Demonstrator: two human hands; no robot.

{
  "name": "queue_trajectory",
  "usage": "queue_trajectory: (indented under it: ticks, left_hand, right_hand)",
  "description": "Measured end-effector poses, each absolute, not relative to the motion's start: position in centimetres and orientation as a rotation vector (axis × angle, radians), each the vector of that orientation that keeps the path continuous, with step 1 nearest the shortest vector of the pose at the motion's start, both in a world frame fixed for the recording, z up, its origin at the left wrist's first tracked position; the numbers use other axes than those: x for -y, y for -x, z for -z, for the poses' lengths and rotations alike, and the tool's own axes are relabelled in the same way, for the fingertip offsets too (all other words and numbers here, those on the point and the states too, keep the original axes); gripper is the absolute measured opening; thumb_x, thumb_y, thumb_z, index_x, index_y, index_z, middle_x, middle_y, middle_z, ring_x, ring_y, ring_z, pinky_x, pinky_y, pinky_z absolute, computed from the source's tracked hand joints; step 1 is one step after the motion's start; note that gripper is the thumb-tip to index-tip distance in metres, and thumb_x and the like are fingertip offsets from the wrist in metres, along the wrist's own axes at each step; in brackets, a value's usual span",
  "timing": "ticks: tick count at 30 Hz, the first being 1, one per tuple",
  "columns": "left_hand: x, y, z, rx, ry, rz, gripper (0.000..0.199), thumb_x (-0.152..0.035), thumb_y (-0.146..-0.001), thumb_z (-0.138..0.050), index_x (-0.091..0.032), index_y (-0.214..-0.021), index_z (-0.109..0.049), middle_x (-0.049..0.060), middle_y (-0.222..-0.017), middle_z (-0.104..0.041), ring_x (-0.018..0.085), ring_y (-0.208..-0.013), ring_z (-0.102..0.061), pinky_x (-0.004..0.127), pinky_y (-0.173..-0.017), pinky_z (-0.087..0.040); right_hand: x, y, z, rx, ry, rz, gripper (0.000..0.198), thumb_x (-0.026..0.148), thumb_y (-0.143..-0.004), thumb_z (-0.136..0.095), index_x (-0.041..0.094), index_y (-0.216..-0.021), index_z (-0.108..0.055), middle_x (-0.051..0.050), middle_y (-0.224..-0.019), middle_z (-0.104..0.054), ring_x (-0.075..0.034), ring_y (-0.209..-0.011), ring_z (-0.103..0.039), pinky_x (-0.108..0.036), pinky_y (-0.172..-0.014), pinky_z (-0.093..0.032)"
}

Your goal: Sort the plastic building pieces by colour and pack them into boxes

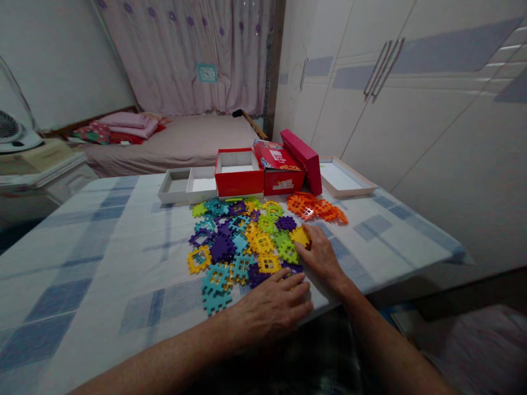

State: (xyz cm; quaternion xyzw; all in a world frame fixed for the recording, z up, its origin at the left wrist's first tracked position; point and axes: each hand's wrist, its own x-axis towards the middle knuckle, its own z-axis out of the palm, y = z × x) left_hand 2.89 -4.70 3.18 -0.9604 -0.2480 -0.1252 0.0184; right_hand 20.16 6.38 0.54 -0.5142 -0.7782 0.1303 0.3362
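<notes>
A heap of toothed plastic building tiles in yellow, teal, purple and green lies on the table; a green tile and a yellow window tile are at its near side. My right hand is at the heap's right edge, thumb and fingers closed on a solid yellow tile. My left hand rests palm down at the near edge, fingers stretched out beside purple tiles, holding nothing. Orange tiles form a separate pile beyond my right hand.
Behind the tiles stand a white divided box, an open red box, a printed red box, a leaning pink-red lid and a shallow tray. A checked cloth covers the table. White wardrobe doors rise on the right.
</notes>
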Motion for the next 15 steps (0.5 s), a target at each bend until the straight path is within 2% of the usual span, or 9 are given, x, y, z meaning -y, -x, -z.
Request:
queue_trajectory:
  ticks: [3,5,10,15]
  left_hand:
    - [3.9,-2.5,-2.7,0.744,2.95,0.427,0.023,-0.031,-0.09,-0.055,-0.019,-0.108,-0.06,0.008,-0.111,-0.063,0.025,-0.12,-0.05,0.045,-0.107,-0.033]
    - [3.7,-1.7,-2.7,0.725,2.909,0.465,0.016,-0.024,-0.092,-0.051,-0.018,-0.103,-0.061,0.007,-0.11,-0.064,0.023,-0.117,-0.052,0.042,-0.106,-0.035]
    - [3.2,1.3,-2.8,0.813,2.75,0.616,0.016,-0.018,-0.094,-0.045,-0.016,-0.095,-0.062,0.011,-0.122,-0.062,0.021,-0.11,-0.057,0.038,-0.096,-0.045]
    - [1.0,4.7,-3.0,1.258,2.55,0.797,0.016,-0.021,-0.093,-0.048,-0.016,-0.098,-0.062,0.012,-0.112,-0.065,0.021,-0.101,-0.062,0.035,-0.087,-0.052]
  right_hand:
    - [-6.4,-20.5,-0.6,1.948,1.378,-0.385,0.05,0.032,-0.078,-0.053,0.014,-0.124,-0.055,-0.015,-0.115,-0.06,-0.026,-0.107,-0.055,-0.045,-0.097,-0.044]
    - [-6.5,-20.6,-0.6,1.884,1.418,-0.428,0.052,0.036,-0.078,-0.052,0.011,-0.124,-0.056,-0.016,-0.116,-0.06,-0.026,-0.105,-0.057,-0.044,-0.095,-0.045]
    - [-6.6,-20.8,-0.6,1.769,1.438,-0.514,0.056,0.042,-0.076,-0.052,0.012,-0.122,-0.059,-0.015,-0.115,-0.061,-0.025,-0.098,-0.06,-0.042,-0.089,-0.048]
    - [-6.8,-21.0,-1.4,1.769,1.442,-0.644,0.062,0.045,-0.075,-0.052,0.01,-0.126,-0.057,-0.016,-0.119,-0.061,-0.025,-0.1,-0.06,-0.041,-0.088,-0.049]
